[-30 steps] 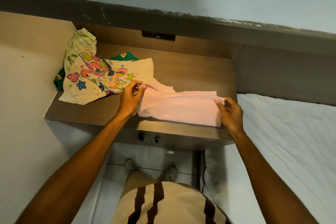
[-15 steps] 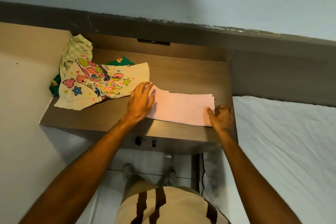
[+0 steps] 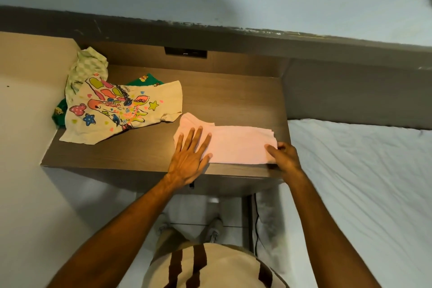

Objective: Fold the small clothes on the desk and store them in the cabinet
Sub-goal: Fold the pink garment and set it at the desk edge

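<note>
A folded pink garment [image 3: 236, 144] lies flat near the front right of the wooden desk [image 3: 229, 98]. My left hand [image 3: 190, 155] rests flat on its left end, fingers spread. My right hand [image 3: 284, 153] pinches the garment's right edge at the desk's front corner. To the left lies a cream shirt with a colourful giraffe print [image 3: 121, 112], spread loosely. Under it a green garment [image 3: 142, 80] peeks out, and a pale green checked one [image 3: 87, 69] is bunched in the back left corner.
A white-sheeted bed [image 3: 362, 182] adjoins the desk on the right. A white panel [image 3: 25, 135] borders the desk on the left. A dark socket plate [image 3: 185, 52] sits in the desk's back wall. My feet stand on the floor [image 3: 194, 208] below.
My left hand let go of the pink garment's edge and now lies flat on it. The garment has gone from lifted to flat on the desk. My right hand stays at its right edge.
</note>
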